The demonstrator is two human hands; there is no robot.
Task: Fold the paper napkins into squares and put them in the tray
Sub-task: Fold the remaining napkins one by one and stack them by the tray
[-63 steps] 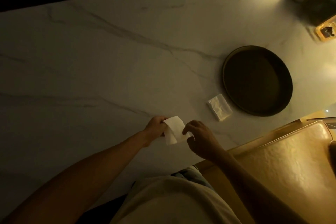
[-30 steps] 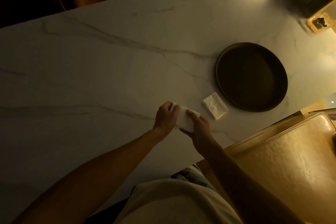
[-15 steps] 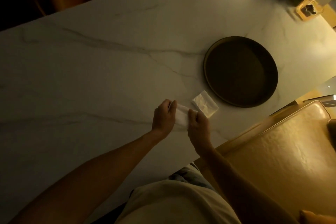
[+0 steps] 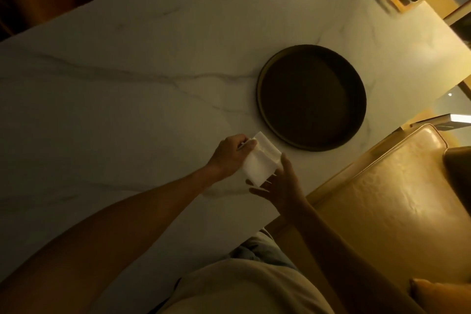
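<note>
My left fingers [image 4: 248, 145] pinch the napkin [image 4: 260, 162] at its far corner; my right hand [image 4: 281, 183] is spread open, fingertips against its near-right edge. The napkin lies on the table [image 4: 127, 84] at seven o'clock from the empty tray [image 4: 260, 99], near it. Judged light, limp, easily torn: grip edges and corners, press creases gently.

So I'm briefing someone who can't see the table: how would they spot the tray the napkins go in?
Start from the white marble table. On its right side, just beyond the two hands working a white paper napkin, lies the tray. It is the only dark round thing there: shallow, with a low rim, and nothing in it.
</note>
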